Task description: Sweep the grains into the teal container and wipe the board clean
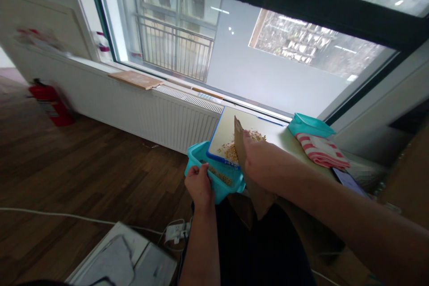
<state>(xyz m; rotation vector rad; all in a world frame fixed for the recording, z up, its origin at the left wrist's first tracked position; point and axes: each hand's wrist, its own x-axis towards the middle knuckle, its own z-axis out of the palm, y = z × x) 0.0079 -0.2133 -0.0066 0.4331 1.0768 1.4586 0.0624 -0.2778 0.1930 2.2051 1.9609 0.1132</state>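
My left hand is closed on the near rim of a teal plastic container held just below the edge of a white tray with a blue rim. Small tan grains lie scattered on the tray, and some are inside the container. My right hand grips a brown piece of cardboard standing on edge across the tray, right beside the grains. The cardboard's lower part hangs past the tray toward my lap.
A teal lid and a red-and-white striped cloth sit on the table to the right, with a phone nearer me. A white radiator runs under the window. A red fire extinguisher lies on the wooden floor at left.
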